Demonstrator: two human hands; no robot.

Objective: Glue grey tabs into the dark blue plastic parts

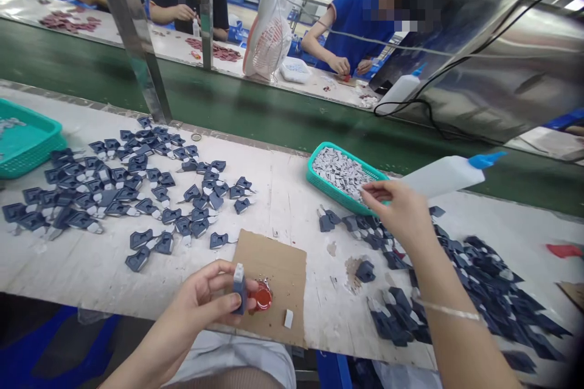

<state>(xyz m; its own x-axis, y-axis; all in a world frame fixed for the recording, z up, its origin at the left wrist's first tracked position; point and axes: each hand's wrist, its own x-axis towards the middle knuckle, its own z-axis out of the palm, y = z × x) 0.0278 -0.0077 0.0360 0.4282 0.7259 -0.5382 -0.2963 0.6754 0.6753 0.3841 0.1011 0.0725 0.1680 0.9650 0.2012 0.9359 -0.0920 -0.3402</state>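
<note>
My left hand (207,301) is closed around a dark blue-grey plastic part (239,296), held upright with a pale grey tip on top. Beside those fingers, a small dish of red liquid (261,296) rests on a piece of brown cardboard (274,255). A small white block (288,318) lies on the same cardboard. My right hand (395,203) reaches to the right end of a green basket (314,177) filled with small pale grey pieces (340,170). Its thumb and fingers come together over the pieces; anything between them is too small to make out.
Many blue-grey parts (137,164) are spread over the left of the table, and more (479,273) lie piled under my right forearm. A white bottle with a blue nozzle (447,176) lies behind my right wrist. Another green basket (31,140) stands far left. Co-workers sit across the green belt (219,103).
</note>
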